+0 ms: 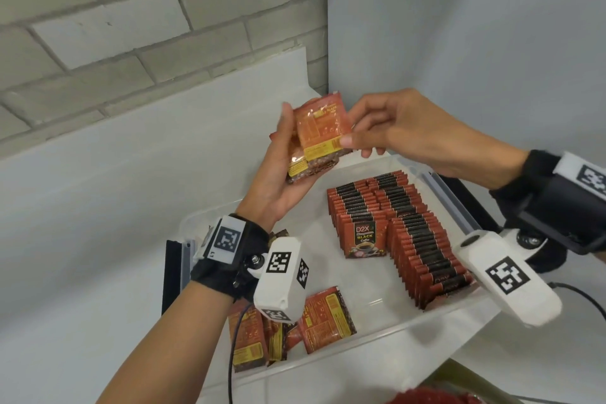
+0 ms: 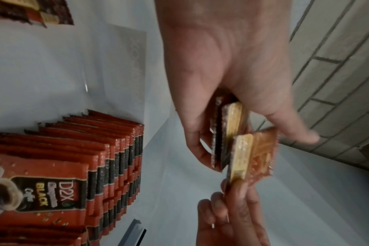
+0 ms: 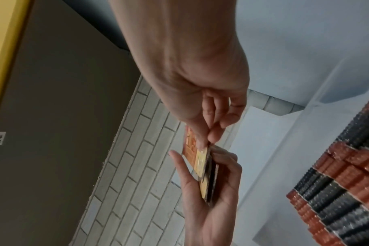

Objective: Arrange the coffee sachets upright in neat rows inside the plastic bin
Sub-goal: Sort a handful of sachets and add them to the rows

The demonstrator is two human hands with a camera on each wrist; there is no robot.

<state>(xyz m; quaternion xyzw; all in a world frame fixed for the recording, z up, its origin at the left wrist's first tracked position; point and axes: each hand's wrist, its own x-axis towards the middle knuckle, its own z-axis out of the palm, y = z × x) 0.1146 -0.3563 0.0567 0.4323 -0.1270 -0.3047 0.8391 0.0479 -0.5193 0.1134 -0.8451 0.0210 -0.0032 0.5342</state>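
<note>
My left hand (image 1: 278,170) holds a small stack of red and orange coffee sachets (image 1: 306,164) above the far left of the clear plastic bin (image 1: 370,334). My right hand (image 1: 380,131) pinches the lower right corner of the front sachet (image 1: 323,125) between thumb and fingers; the same front sachet (image 2: 253,154) stands out from the stack in the left wrist view. Inside the bin, rows of upright sachets (image 1: 393,226) fill the right side, the front one reading D2X Black Coffee. Several loose sachets (image 1: 324,318) lie flat at the bin's near left corner.
The bin sits on a white counter (image 1: 98,207) below a grey brick wall (image 1: 131,26) and beside a plain white wall (image 1: 475,26). A dark flat object (image 1: 172,272) stands at the bin's left end. Something red (image 1: 433,398) shows at the bottom edge.
</note>
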